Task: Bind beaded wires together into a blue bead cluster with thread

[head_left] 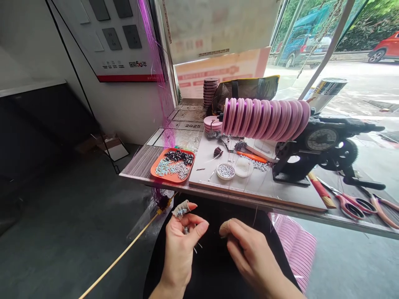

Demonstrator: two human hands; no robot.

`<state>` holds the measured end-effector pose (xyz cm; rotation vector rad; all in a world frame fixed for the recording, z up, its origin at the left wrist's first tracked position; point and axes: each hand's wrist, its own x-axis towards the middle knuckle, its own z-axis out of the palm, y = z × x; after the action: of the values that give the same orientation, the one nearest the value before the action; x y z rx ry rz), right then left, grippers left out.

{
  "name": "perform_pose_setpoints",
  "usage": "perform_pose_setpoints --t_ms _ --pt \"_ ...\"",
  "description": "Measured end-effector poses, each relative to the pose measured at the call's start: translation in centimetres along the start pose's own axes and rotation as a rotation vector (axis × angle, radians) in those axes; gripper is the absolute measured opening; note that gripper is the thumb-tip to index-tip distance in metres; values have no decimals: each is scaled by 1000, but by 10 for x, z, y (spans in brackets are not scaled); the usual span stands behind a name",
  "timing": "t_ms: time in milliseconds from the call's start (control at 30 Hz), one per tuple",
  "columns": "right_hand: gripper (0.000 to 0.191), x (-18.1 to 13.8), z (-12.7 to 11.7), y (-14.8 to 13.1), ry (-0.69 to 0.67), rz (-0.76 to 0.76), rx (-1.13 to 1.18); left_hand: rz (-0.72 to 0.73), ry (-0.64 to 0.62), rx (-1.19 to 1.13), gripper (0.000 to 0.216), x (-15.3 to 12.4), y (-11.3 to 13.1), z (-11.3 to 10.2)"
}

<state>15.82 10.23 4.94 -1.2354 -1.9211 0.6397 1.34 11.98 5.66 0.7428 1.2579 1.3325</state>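
Above my lap, my left hand (183, 236) is closed, thumb pressed to a fingertip. Small silvery pieces (186, 230) show between its fingers, with thin pale ends poking out below. A beige wrap (181, 210) with bluish-grey bits on it covers its raised index finger. To its right, my right hand (249, 245) is closed in a pinch, a tan wrap around its index fingertip. What it grips is too small to make out. The hands are apart. Beyond them on the table are an orange tray (170, 177) of small beads and a white dish (225, 177) of silvery beads.
A black hand-cranked winder (322, 139) carries a row of pink spools (264, 118). Scissors (350, 206) and pliers (385, 214) lie at right. Purple strands (163, 91) hang at left, above a bamboo stick (121, 255). The table edge (255, 204) runs just beyond my hands.
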Motion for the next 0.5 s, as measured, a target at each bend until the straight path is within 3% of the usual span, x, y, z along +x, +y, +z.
perform_pose_setpoints --t_ms 300,500 --pt "14 0 4 -1 44 -33 8 -93 -86 -18 44 -2 0 -1" --pt "16 1 1 -3 49 -14 89 -222 -194 8 23 -7 -4 -4"
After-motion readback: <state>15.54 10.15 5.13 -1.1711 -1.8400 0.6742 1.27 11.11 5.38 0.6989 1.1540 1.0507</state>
